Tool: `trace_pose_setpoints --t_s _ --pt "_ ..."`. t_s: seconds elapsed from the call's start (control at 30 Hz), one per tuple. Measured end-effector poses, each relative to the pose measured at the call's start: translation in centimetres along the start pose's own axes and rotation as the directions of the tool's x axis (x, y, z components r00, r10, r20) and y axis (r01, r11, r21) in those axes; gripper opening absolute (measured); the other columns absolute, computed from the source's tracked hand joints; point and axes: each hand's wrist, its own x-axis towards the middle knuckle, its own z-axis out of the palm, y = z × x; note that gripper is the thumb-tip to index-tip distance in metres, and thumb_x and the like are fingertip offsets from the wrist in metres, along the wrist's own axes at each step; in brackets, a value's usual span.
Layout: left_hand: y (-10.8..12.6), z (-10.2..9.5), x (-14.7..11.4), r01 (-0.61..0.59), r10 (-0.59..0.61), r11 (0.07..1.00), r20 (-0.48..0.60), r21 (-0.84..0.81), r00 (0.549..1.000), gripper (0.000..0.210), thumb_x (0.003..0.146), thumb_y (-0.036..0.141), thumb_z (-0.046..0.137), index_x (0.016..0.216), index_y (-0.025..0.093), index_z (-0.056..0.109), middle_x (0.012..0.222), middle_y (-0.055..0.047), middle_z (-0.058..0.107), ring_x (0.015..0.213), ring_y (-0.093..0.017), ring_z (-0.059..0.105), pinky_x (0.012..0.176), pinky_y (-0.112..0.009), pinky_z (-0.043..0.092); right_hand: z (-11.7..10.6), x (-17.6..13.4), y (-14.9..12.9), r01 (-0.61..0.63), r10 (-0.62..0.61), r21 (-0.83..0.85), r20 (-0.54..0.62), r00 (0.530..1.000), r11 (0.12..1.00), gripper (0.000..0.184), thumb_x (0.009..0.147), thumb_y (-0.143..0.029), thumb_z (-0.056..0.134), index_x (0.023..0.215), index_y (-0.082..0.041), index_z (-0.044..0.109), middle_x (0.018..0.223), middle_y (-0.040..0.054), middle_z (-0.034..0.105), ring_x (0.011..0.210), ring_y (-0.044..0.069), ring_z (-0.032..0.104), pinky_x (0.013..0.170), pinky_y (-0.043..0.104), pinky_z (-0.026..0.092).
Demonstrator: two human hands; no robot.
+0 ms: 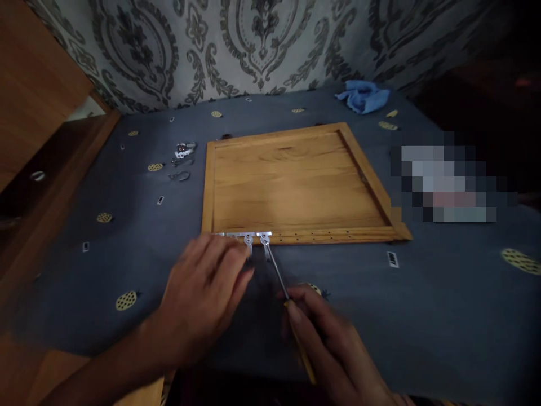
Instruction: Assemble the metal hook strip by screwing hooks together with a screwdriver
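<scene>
A wooden framed panel (291, 183) lies flat on the dark blue cloth. Several shiny metal brackets (264, 239) sit in a row along its near edge, where small dark holes continue to the right. My right hand (333, 344) grips a screwdriver (302, 349) with a yellow handle, and the shaft slants up to the rightmost bracket. Across the left part of the near edge rests my left hand (207, 287), fingers bent and pressed together over the brackets. Its fingertips are partly hidden, so what they pinch cannot be made out.
Several loose metal brackets (182, 160) lie left of the panel. A crumpled blue cloth (363, 97) is at the back right. Patterned fabric (262, 45) hangs behind, and wooden furniture (46, 79) stands on the left. A blurred-out patch (443, 180) covers something at right.
</scene>
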Motion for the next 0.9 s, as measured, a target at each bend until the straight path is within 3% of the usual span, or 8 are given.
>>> trace_pose_setpoints --t_s 0.1,0.27,0.33,0.43,0.63,0.73,0.8,0.9 --pt "1.8 0.6 -2.6 0.173 -0.125 0.943 0.181 -0.284 0.976 0.014 0.1 0.031 0.059 0.11 0.024 0.053 0.085 -0.001 0.071 0.072 -0.019 0.068 0.062 -0.031 0.053 0.1 1.0 -0.5 -0.021 0.009 0.126 0.097 0.995 0.992 0.029 0.1 -0.052 0.051 0.096 -0.025 0.061 0.08 0.0013 0.07 0.074 0.017 0.07 0.059 0.025 0.057" --pt "3.7 3.1 -5.3 0.614 -0.403 0.578 0.466 -0.537 0.787 0.049 0.083 0.035 0.073 0.122 0.024 0.045 0.077 0.002 0.07 0.062 -0.018 0.067 0.054 -0.029 0.048 0.6 2.2 -0.6 -0.033 0.0 0.201 0.164 0.986 0.979 0.03 0.096 -0.052 0.059 0.087 -0.024 0.058 0.074 -0.001 0.067 0.068 0.014 0.067 0.058 0.024 0.055" --pt "4.1 3.7 -5.4 0.675 -0.426 0.449 0.523 -0.586 0.738 0.058 0.081 0.032 0.073 0.128 0.025 0.041 0.077 0.002 0.07 0.063 -0.018 0.067 0.054 -0.029 0.048 0.7 2.5 -0.5 -0.014 -0.023 0.203 0.181 0.983 0.979 0.028 0.097 -0.05 0.058 0.088 -0.023 0.059 0.074 -0.001 0.067 0.065 0.013 0.067 0.056 0.024 0.054" --pt "4.5 3.9 -5.1 0.687 -0.408 0.332 0.558 -0.647 0.723 0.06 0.082 0.029 0.069 0.132 0.025 0.036 0.079 0.002 0.069 0.064 -0.018 0.066 0.057 -0.03 0.049 0.7 2.9 -0.3 0.018 -0.049 0.153 0.206 0.977 0.988 0.025 0.098 -0.046 0.056 0.088 -0.023 0.059 0.072 -0.0017 0.068 0.062 0.012 0.066 0.052 0.022 0.051" --pt "4.6 4.0 -5.3 0.692 -0.44 0.305 0.548 -0.655 0.712 0.059 0.089 0.025 0.059 0.14 0.024 0.032 0.09 -0.002 0.069 0.073 -0.017 0.066 0.064 -0.03 0.052 -0.3 3.2 -0.7 0.217 -0.181 -0.105 0.277 0.944 0.971 0.018 0.1 -0.034 0.054 0.09 -0.022 0.063 0.076 -0.0006 0.075 0.064 0.014 0.071 0.053 0.024 0.052" --pt "4.5 4.0 -5.8 0.699 -0.445 0.332 0.549 -0.633 0.708 0.061 0.087 0.019 0.059 0.143 0.024 0.034 0.093 -0.003 0.069 0.075 -0.018 0.067 0.063 -0.029 0.053 -1.8 4.4 -1.0 0.395 -0.375 -0.313 0.125 0.919 0.864 0.02 0.101 -0.03 0.054 0.089 -0.022 0.067 0.073 -0.002 0.074 0.059 0.013 0.068 0.051 0.025 0.051" --pt "4.4 4.1 -6.0 0.703 -0.459 0.338 0.543 -0.625 0.703 0.06 0.088 0.019 0.058 0.144 0.026 0.036 0.097 -0.004 0.069 0.074 -0.018 0.067 0.059 -0.028 0.052 -2.9 6.0 -1.0 0.471 -0.503 -0.408 0.033 0.863 0.782 0.017 0.101 -0.026 0.053 0.096 -0.021 0.068 0.081 0.0011 0.074 0.065 0.015 0.07 0.057 0.028 0.054" --pt "4.2 4.3 -6.2 0.702 -0.478 0.347 0.527 -0.622 0.703 0.055 0.09 0.025 0.057 0.143 0.028 0.042 0.101 -0.006 0.069 0.069 -0.017 0.065 0.052 -0.028 0.05 -3.8 8.9 -0.5 0.565 -0.594 -0.477 0.108 0.798 0.673 0.017 0.1 -0.021 0.053 0.107 -0.019 0.068 0.102 0.0086 0.074 0.096 0.022 0.071 0.081 0.037 0.059"
